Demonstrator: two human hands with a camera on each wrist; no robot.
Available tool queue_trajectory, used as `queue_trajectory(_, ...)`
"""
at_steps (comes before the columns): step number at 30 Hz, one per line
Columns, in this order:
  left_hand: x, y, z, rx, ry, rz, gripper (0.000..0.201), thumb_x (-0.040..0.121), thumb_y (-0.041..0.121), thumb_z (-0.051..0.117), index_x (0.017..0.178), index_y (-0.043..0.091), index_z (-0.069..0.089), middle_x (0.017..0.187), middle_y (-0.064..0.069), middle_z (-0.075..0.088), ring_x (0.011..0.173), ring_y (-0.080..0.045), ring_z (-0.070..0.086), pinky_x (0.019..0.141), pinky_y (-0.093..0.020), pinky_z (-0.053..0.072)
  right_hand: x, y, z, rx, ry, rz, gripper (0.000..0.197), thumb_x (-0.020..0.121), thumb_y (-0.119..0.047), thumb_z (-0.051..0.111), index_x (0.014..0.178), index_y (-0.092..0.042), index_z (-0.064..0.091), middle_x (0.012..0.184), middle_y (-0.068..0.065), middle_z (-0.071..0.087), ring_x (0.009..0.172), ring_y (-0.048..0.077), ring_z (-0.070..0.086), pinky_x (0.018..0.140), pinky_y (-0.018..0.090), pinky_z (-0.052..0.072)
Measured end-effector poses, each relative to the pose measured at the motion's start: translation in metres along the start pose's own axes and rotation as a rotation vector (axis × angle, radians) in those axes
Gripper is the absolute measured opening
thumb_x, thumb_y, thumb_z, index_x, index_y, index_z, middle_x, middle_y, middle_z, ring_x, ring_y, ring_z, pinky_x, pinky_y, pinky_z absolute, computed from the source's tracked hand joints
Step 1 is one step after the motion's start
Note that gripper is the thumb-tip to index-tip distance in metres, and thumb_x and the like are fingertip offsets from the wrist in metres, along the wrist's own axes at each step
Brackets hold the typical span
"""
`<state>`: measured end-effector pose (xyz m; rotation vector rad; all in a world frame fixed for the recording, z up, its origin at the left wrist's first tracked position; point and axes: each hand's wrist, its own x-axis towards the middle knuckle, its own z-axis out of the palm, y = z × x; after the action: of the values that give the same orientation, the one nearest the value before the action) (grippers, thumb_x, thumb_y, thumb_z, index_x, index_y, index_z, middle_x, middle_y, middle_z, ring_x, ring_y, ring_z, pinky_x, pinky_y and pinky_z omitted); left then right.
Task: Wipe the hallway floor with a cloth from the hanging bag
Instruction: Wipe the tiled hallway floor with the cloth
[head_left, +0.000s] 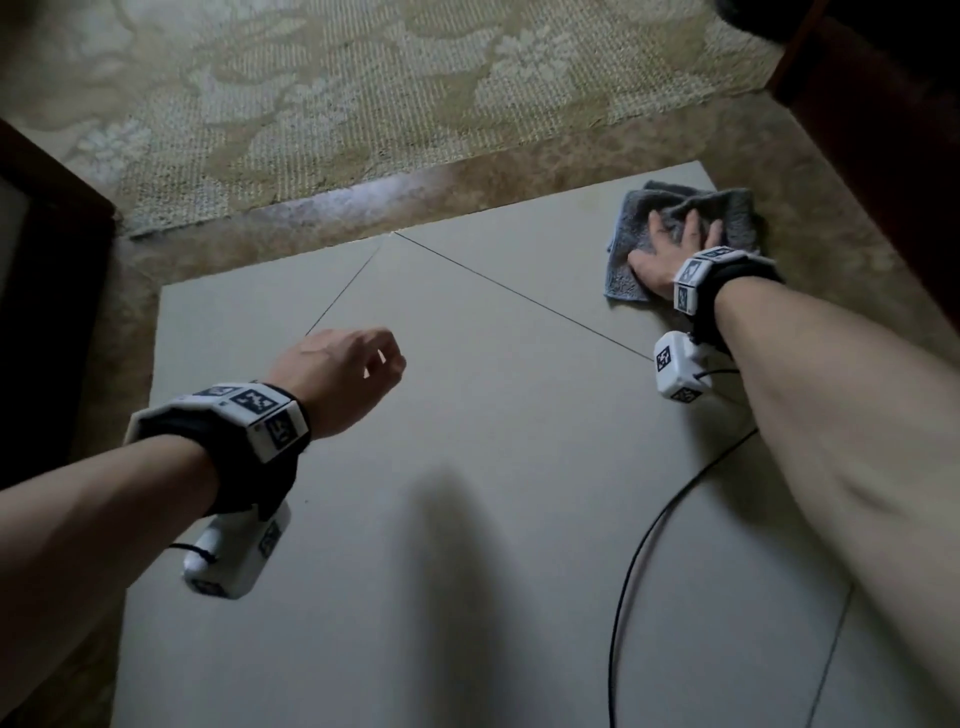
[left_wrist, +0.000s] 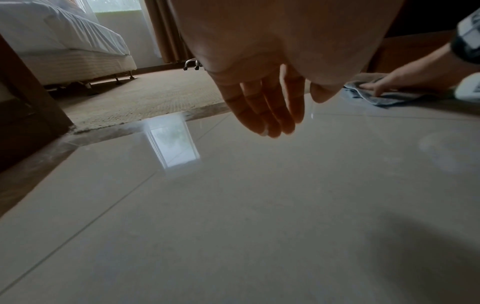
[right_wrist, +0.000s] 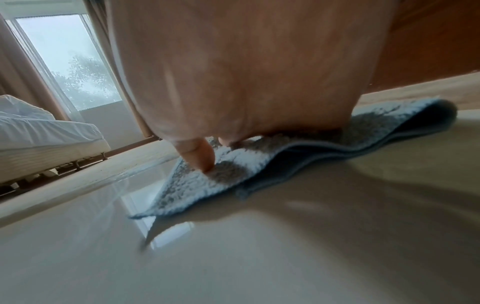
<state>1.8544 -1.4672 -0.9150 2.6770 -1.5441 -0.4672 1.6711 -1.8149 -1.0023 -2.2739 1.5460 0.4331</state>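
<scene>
Right grip (head_left: 670, 254) pressed flat, fingers spread, on grey cloth (head_left: 631, 275); left grip (head_left: 343, 379) loose, empty.
Glossy beige tile floor (head_left: 441, 467) meets patterned carpet (head_left: 337, 93); bed (left_wrist: 59, 51) beyond.

Cloth (head_left: 685, 239) lies on the tiled floor (head_left: 467, 467) at the far right corner, right hand (head_left: 670, 254) flat on top of it, carpet (head_left: 337, 93) just beyond the floor's far edge. Left hand (head_left: 337, 374) hangs above the floor at left, well apart from the cloth. A cable (head_left: 639, 545) runs over the floor below the right forearm; a bed (left_wrist: 57, 45) stands on the carpet, far left.
</scene>
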Motion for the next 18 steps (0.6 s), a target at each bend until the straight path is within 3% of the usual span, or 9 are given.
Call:
queue_trajectory(7,-0.024,0.033,0.012,-0.023,-0.027,-0.047,0.026,0.092,0.049,0.041,0.097,0.031,0.059,0.083,0.016,0.059,0.076,-0.014,0.054,0.072,-0.03,0.049,0.018,-0.034,-0.011,-0.018,-0.051,-0.103,0.076,0.081,-0.047,0.03,0.151,-0.048,0.002,0.163,0.002,-0.014,0.147,0.038,-0.015,0.112,0.067,0.0)
queue_trajectory(12,-0.055,0.026,0.016,0.011,-0.032,-0.117,0.025,0.094,0.051,0.041,0.097,0.033,0.058,0.081,0.018,0.055,0.075,-0.01,0.052,0.071,-0.028,0.048,-0.027,-0.103,0.003,-0.101,-0.104,-0.415,0.069,0.092,-0.048,0.034,0.151,-0.048,0.0,0.163,0.0,-0.016,0.148,0.031,-0.017,0.111,0.067,-0.007)
queue_trajectory(18,-0.077,0.02,0.006,0.012,-0.068,-0.169,0.026,0.092,0.05,0.042,0.099,0.032,0.059,0.088,0.015,0.062,0.079,-0.013,0.059,0.072,-0.031,0.052,-0.109,-0.171,0.05,-0.246,-0.189,-0.717,0.072,0.091,-0.048,0.043,0.152,-0.049,0.004,0.163,-0.001,-0.015,0.148,0.03,-0.019,0.109,0.068,-0.012)
